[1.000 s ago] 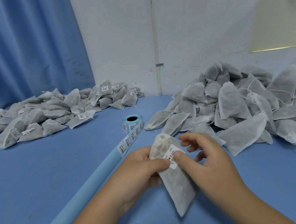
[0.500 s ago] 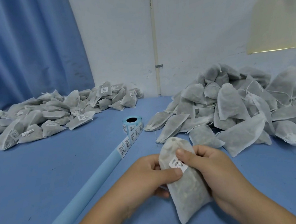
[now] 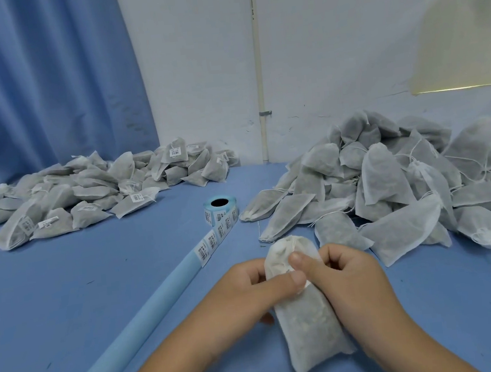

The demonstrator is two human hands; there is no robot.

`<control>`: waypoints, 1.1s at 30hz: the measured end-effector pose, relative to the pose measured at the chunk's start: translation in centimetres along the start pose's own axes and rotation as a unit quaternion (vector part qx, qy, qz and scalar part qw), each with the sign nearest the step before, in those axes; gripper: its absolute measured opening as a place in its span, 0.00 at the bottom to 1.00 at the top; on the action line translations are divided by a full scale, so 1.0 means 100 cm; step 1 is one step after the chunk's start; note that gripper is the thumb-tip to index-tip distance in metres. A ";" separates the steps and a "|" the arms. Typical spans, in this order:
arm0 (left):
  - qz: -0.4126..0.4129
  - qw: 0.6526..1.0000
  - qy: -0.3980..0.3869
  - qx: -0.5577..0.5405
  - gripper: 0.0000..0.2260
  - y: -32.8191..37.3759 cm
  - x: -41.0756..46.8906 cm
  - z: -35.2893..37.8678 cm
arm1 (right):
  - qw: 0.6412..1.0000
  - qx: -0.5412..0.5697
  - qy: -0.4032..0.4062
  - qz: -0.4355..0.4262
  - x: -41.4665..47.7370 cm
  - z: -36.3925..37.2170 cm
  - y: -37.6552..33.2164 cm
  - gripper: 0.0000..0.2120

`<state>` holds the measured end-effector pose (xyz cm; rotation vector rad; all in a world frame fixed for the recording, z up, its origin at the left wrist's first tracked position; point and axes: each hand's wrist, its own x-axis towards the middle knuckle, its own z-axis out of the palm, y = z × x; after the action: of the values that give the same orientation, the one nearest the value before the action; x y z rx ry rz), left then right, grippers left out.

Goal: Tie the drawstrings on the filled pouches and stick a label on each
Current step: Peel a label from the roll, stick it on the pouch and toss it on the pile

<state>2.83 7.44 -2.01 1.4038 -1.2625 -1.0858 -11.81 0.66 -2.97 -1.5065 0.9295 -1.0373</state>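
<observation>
Far left: heap of labelled pouches (image 3: 87,190) on the blue table (image 3: 68,295), barcode stickers showing on several, so a fair share looks done. Next, a long blue backing strip (image 3: 126,334) runs diagonally from the bottom edge up to the label roll (image 3: 220,208), with a few unpeeled labels on the strip near the roll. Bottom centre: left hand (image 3: 249,290) grips the held pouch (image 3: 310,324), fingers behind it, thumb laid across the front and pressing. The held pouch is filled and sits between both hands, neck end away from the person. Can't tell if its bottom rests on the table or if the drawstring is tied. Label (image 3: 307,283) is mostly hidden under the thumbs, only a white corner shows. Right hand (image 3: 357,280) grasps the pouch's right edge, fingers curled, thumb tip on the front just above the left thumb. Step, as judged: pressing the label flat. Right: big heap of unlabelled pouches (image 3: 390,194), loose strings trailing, plenty left to do. Next move probably: put this one on the left heap and pick a fresh one from the right. That calls for pulling one free without dragging its neighbours, since the strings look tangled.
</observation>
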 end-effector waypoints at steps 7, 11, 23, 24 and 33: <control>0.014 0.998 0.055 -0.034 0.07 0.002 0.001 0.002 | 1.000 0.002 -0.004 -0.029 -0.002 0.004 -0.001 0.21; 0.026 0.990 0.053 -0.131 0.09 0.001 0.001 0.003 | 0.998 0.025 -0.034 -0.040 -0.005 0.006 -0.003 0.23; 0.034 0.991 -0.046 -0.118 0.13 0.000 0.001 -0.001 | 0.967 0.201 -0.124 0.093 0.000 0.000 0.002 0.18; 0.027 0.991 -0.045 -0.126 0.14 -0.001 0.001 -0.002 | 0.967 0.198 -0.126 0.098 0.000 0.000 0.003 0.19; 0.006 0.970 0.120 -0.213 0.09 0.008 0.006 -0.019 | 0.987 0.026 -0.161 -0.008 -0.003 0.010 0.002 0.23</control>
<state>4.62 6.93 -0.85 1.1553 -0.8035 -1.0662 -11.00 1.21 -3.34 -1.5824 0.6574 -0.7924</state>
